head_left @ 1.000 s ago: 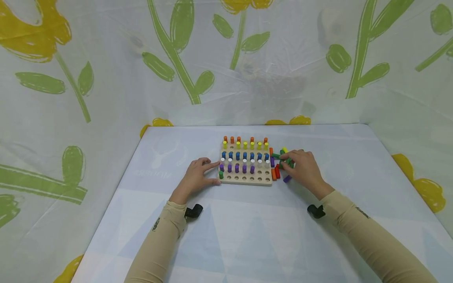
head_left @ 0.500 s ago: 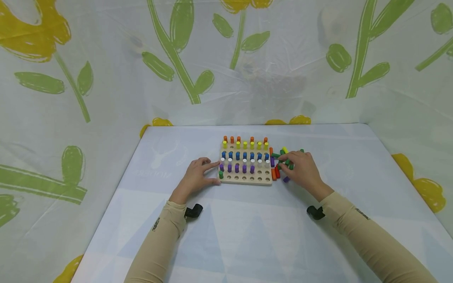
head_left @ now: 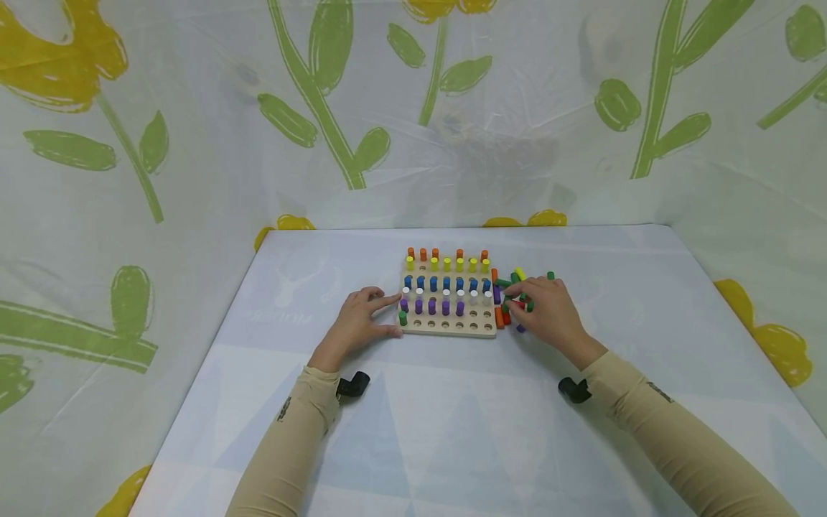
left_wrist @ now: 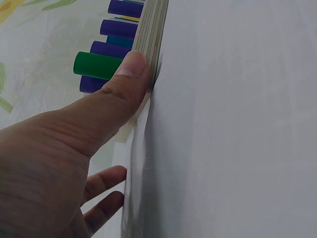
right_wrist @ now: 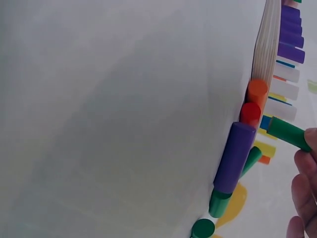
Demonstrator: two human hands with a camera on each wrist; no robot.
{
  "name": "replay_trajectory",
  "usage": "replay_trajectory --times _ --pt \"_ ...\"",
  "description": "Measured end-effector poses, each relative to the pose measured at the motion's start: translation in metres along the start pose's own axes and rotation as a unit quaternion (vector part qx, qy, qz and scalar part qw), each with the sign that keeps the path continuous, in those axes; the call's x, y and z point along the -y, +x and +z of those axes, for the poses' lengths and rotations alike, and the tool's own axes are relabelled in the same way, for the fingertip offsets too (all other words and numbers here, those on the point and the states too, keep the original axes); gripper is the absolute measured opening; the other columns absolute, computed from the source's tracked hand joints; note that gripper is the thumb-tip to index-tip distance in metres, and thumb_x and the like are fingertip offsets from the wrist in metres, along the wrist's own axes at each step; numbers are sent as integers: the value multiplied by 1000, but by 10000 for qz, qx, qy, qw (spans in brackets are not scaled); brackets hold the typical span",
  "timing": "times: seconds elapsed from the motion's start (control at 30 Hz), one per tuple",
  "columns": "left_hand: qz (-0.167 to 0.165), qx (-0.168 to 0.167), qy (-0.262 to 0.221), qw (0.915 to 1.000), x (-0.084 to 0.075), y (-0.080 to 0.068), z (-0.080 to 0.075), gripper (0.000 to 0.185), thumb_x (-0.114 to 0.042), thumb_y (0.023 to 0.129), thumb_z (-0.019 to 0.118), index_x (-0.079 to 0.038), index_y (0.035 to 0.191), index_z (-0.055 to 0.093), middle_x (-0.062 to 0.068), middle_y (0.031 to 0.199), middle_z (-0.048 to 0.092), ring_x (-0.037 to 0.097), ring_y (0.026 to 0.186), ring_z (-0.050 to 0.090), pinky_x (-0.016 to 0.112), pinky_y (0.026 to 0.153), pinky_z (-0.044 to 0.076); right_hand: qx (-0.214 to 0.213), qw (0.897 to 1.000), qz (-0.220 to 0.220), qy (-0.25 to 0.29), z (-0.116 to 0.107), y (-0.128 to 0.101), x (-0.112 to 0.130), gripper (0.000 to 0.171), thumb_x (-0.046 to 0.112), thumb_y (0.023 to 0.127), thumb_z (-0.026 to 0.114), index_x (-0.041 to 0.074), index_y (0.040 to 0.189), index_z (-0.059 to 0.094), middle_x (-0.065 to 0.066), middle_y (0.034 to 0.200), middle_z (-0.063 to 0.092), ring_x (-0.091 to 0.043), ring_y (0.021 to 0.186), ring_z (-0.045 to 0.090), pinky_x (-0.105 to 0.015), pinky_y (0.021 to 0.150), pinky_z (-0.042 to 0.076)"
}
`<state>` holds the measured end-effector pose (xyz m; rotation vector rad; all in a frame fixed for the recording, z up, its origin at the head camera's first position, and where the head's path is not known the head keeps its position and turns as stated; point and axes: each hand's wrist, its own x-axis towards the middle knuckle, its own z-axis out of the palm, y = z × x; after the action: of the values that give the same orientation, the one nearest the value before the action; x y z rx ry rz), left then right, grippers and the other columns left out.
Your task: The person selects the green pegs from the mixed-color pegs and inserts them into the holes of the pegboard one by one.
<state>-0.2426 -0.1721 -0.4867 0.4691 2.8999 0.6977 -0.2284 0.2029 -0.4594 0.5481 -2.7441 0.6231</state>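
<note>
In the head view, middle right: reaching over loose pegs (head_left: 500,318) beside the pegboard (head_left: 448,331) with the right hand (head_left: 545,305); near the middle, touching its left side with the left hand (head_left: 357,316), fingers wide. In the left wrist view, upper middle: resting the thumb (left_wrist: 126,82) on the edge. In the right wrist view, far right: pinching a green peg (right_wrist: 288,133) by one end. Probably light, hard, a bit slippery; best held near one end.

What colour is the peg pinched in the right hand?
Green; the peg shows best in the right wrist view.
</note>
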Motion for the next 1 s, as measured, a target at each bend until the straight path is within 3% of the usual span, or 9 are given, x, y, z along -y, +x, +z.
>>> replay_trajectory --times 0.33,0.73,1.0 --pt "-3 2 -31 10000 1 0 0 80 -53 81 81 -32 151 50 13 148 44 38 136 37 53 116 32 209 9998 56 7 0 0 6 23 22 89 79 10 109 76 -9 106 74 -30 101 62 -48 89 42" --pt "-24 53 -39 10000 -1 0 -1 80 -53 81 81 -32 152 50 13 147 44 37 136 37 53 116 31 14 9996 -267 14 4 -1 8 20 20 86 82 13 105 77 -4 96 75 -23 85 57 -42 82 38" --pt "-23 58 -27 10000 -1 0 -1 80 -53 82 81 -31 152 50 13 148 44 38 137 36 54 116 31 19 9993 -344 113 7 -1 10 21 19 86 82 12 105 77 -4 96 74 -23 88 59 -44 86 41"
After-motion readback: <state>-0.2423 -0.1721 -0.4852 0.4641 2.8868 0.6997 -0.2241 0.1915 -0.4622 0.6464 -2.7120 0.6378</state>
